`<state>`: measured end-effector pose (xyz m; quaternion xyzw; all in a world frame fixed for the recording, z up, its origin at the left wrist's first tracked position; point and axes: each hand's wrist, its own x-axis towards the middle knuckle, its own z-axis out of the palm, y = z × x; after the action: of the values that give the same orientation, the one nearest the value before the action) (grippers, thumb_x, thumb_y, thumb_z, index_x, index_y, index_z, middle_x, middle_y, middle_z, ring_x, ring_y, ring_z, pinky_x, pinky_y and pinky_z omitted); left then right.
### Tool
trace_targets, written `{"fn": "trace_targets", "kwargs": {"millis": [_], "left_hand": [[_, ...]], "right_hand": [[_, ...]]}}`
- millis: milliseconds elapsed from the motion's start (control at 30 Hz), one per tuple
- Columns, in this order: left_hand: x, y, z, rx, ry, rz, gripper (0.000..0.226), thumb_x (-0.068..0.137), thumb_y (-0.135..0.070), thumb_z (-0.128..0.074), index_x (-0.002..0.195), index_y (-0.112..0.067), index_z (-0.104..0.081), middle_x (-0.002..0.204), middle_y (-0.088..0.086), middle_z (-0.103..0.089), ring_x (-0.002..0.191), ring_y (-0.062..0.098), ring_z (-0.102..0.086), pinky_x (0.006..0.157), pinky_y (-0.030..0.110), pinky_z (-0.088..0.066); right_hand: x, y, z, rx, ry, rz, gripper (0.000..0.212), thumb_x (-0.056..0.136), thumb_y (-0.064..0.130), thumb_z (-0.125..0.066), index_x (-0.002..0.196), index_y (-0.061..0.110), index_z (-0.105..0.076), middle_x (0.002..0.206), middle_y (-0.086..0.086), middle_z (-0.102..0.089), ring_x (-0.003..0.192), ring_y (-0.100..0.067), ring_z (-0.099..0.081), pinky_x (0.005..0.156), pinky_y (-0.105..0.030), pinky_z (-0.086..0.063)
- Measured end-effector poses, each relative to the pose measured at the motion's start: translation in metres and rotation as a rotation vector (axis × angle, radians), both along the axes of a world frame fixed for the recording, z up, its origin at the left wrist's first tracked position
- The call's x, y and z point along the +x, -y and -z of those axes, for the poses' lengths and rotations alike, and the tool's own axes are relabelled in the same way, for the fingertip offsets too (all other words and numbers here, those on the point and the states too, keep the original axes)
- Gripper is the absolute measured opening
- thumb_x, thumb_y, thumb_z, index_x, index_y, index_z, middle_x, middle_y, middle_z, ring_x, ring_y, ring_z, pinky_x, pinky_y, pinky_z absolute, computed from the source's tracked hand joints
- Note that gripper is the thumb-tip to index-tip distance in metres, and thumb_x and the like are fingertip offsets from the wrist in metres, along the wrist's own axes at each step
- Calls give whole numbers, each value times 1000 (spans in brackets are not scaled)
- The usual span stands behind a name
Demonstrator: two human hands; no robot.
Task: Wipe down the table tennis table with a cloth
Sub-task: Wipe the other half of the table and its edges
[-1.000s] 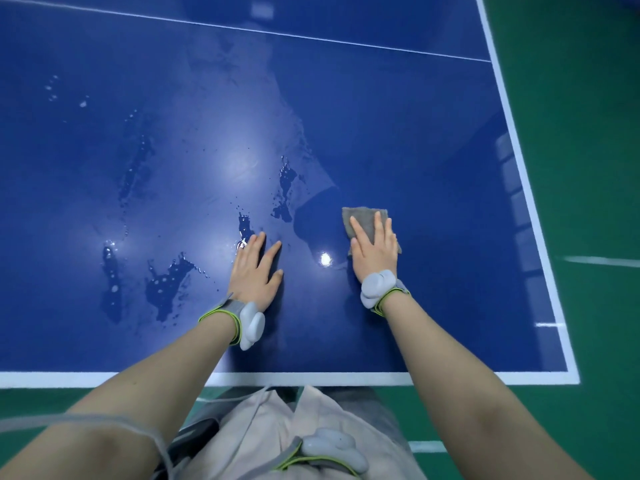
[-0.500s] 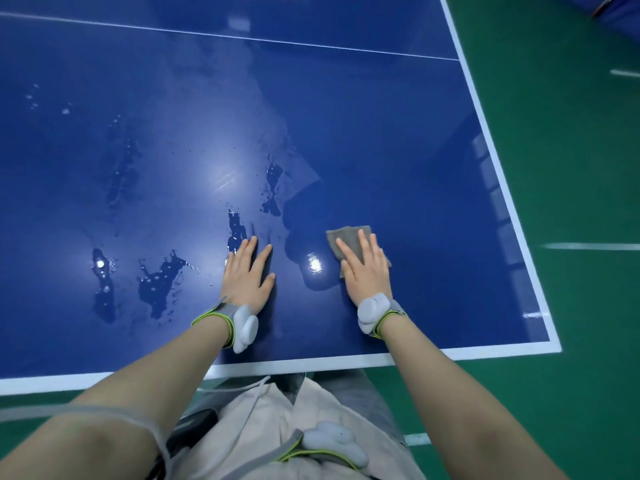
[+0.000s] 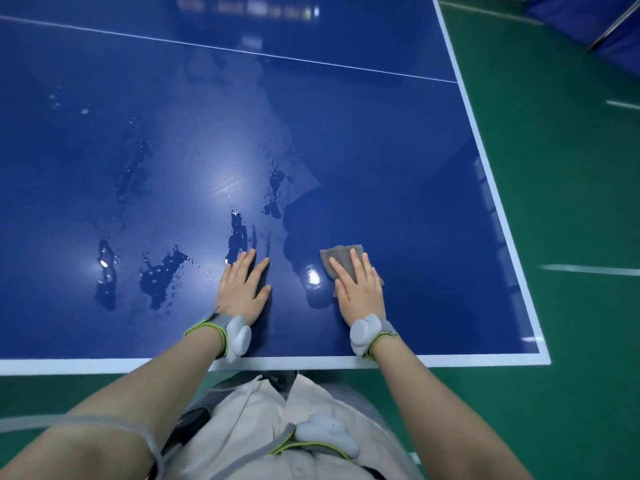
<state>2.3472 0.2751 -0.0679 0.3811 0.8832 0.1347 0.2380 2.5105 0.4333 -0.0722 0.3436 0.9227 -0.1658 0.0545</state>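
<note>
Down on the blue table (image 3: 381, 168) near its front edge, we see both hands laid flat. Our right hand (image 3: 360, 289) presses on the grey cloth (image 3: 341, 259), fingers straight and spread over it, the cloth poking out past the fingertips and off to the right side. Our left hand (image 3: 242, 289) rests palm down on bare tabletop just beside it, fingers straight, holding nothing. Water puddles (image 3: 162, 275) lie to the left of that hand, with more droplets (image 3: 275, 195) further up near the middle. Grey wristbands (image 3: 239, 334) sit on both wrists. Green floor (image 3: 571, 237) runs along the right of the table.
</note>
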Motion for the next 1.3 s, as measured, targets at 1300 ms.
{"fn": "trace_targets", "kwargs": {"millis": [1300], "left_hand": [[109, 31, -3, -46, 20, -240, 56, 97, -31, -39, 147, -20, -17, 157, 4, 1, 144, 18, 6, 115, 32, 6]], "right_hand": [[87, 53, 4, -31, -68, 256, 45, 101, 27, -36, 145, 31, -34, 158, -9, -12, 146, -34, -7, 116, -39, -1]]}}
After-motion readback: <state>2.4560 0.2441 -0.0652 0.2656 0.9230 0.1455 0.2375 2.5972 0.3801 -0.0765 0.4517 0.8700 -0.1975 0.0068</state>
